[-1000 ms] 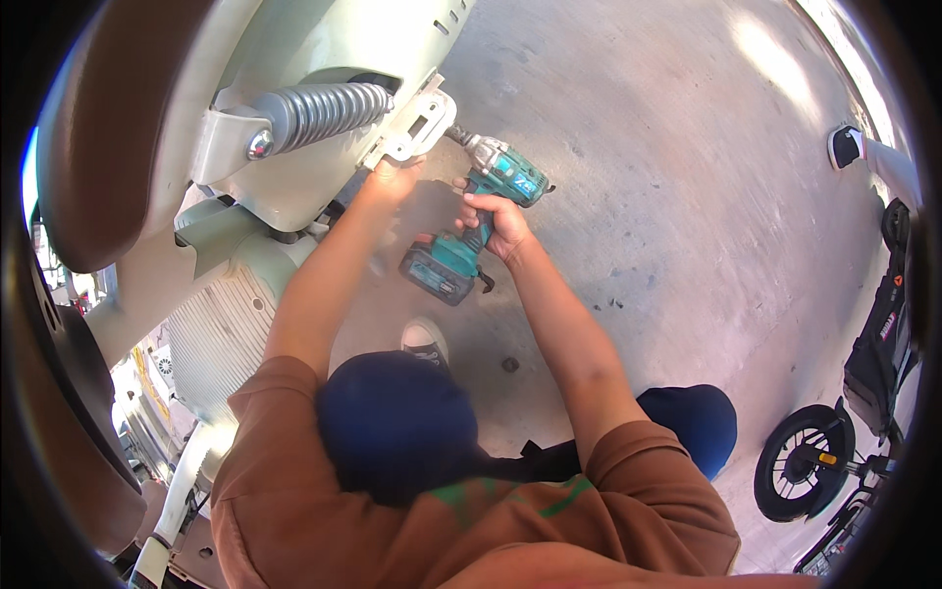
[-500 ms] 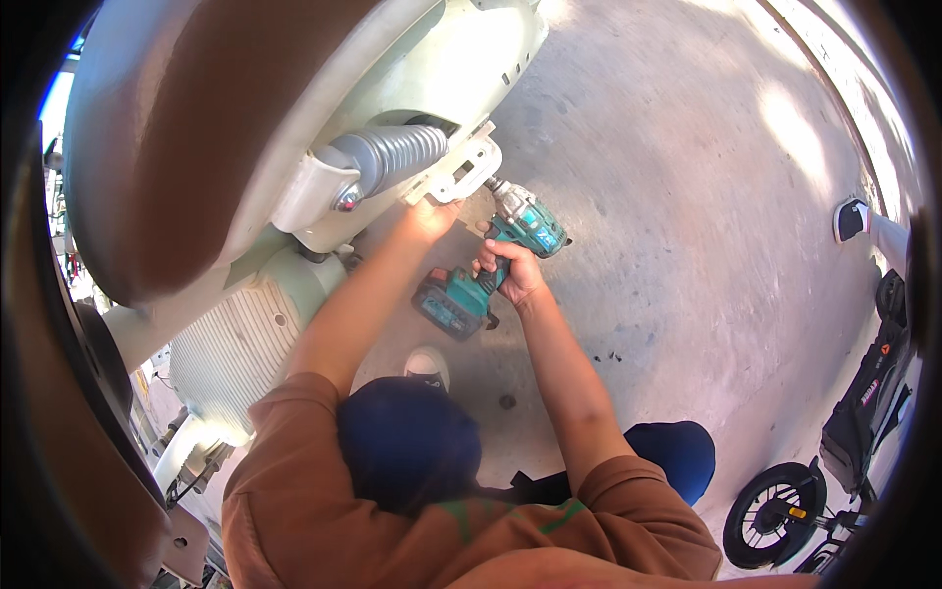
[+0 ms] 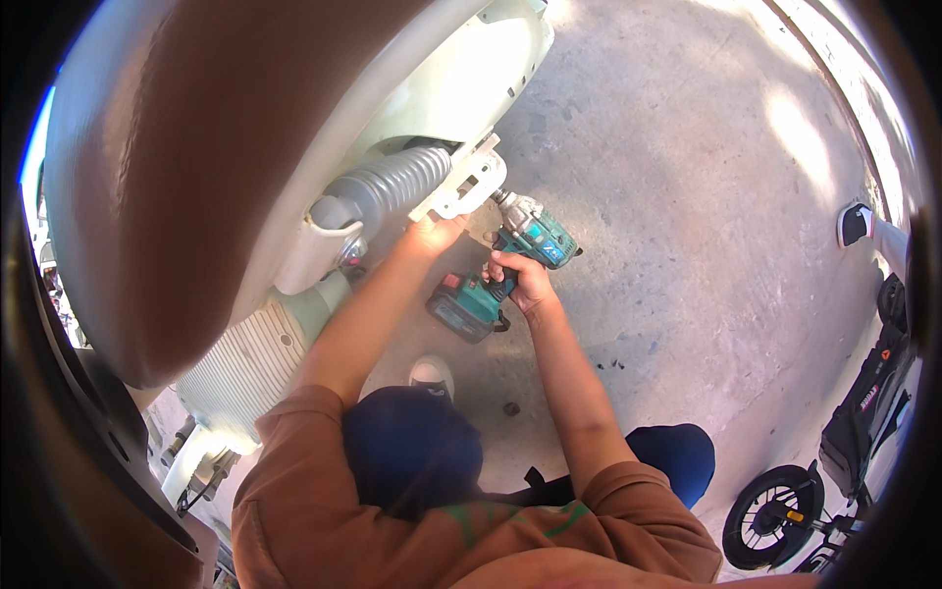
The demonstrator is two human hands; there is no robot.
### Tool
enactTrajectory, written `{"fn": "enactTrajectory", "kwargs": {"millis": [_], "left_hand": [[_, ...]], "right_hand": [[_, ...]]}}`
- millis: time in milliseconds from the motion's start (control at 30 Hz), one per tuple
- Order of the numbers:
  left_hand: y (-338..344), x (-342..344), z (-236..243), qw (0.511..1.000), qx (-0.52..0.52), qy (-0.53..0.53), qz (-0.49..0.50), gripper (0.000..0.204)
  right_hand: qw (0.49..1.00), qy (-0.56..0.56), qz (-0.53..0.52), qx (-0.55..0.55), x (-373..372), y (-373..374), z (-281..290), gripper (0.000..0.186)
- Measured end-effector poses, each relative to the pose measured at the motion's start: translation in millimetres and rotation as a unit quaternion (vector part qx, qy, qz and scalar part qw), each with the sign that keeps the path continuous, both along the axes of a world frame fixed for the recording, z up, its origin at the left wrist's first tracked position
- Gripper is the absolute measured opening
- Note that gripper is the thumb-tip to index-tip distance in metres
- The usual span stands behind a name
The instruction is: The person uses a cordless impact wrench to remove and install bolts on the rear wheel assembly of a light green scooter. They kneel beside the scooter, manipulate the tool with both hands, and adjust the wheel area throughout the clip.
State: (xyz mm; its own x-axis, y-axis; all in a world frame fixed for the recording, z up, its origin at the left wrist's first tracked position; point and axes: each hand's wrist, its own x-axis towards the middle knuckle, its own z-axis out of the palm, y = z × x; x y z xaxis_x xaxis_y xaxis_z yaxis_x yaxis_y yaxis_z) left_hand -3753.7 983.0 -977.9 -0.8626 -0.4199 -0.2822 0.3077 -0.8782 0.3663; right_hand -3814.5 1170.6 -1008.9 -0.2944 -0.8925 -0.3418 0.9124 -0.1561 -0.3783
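Note:
My right hand point(image 3: 527, 282) is wrapped round the grip of a teal cordless impact wrench point(image 3: 540, 236). Its nose meets the side of a cream slotted bracket point(image 3: 453, 201), and its battery pack hangs toward my knees. My left hand point(image 3: 434, 236) holds the bracket from below, its fingers partly hidden behind it. Just left of the bracket is a silver coil-spring shock absorber point(image 3: 388, 191), mounted under the cream body panel point(image 3: 461, 74) of a scooter. The scooter's brown seat point(image 3: 196, 167) fills the upper left.
A ribbed cream footboard point(image 3: 245, 358) lies left of my left forearm. My shoe point(image 3: 432, 373) rests on the concrete floor point(image 3: 667, 216). On the right are another person's shoe point(image 3: 855, 224), a black bag point(image 3: 852, 432) and a small black wheel point(image 3: 773, 515).
The seat and shock absorber appear lower and larger in view. The bracket, my hands and the wrench have shifted slightly right and down together. Both hands keep their hold.

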Motion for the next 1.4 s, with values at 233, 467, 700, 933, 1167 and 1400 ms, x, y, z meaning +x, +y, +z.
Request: {"fn": "enactTrajectory", "kwargs": {"millis": [233, 467, 700, 933, 1167, 1400], "left_hand": [[0.4, -0.2, 5.6, 1.0, 0.003, 0.0, 0.003, 0.033], [2.5, 1.2, 0.9, 1.0, 0.007, 0.008, 0.014, 0.034], [2.2, 1.3, 1.9, 1.0, 0.016, 0.008, 0.021, 0.035], [-1.8, -3.9, -5.1, 1.0, 0.016, 0.014, 0.022, 0.037], [-4.4, 5.4, -31.0, 0.998, 0.032, 0.051, -0.003, 0.037], [-0.7, 0.6, -29.4, 0.999, 0.035, -0.027, 0.028, 0.026]], "right_hand": [[0.991, -0.122, 0.022, -0.043, 6.4, -1.0, 4.4, 0.036], [0.99, -0.139, -0.001, -0.017, 20.0, -3.9, 6.8, 0.036], [0.999, -0.051, -0.004, -0.009, 6.6, -5.7, 2.9, 0.034], [0.983, -0.162, 0.027, -0.076, 8.2, -1.4, -1.5, 0.034], [0.993, -0.11, -0.005, -0.033, 18.5, -8.7, -18.5, 0.033], [0.99, -0.136, -0.038, -0.001, 25.8, -10.5, -3.4, 0.035]]}}
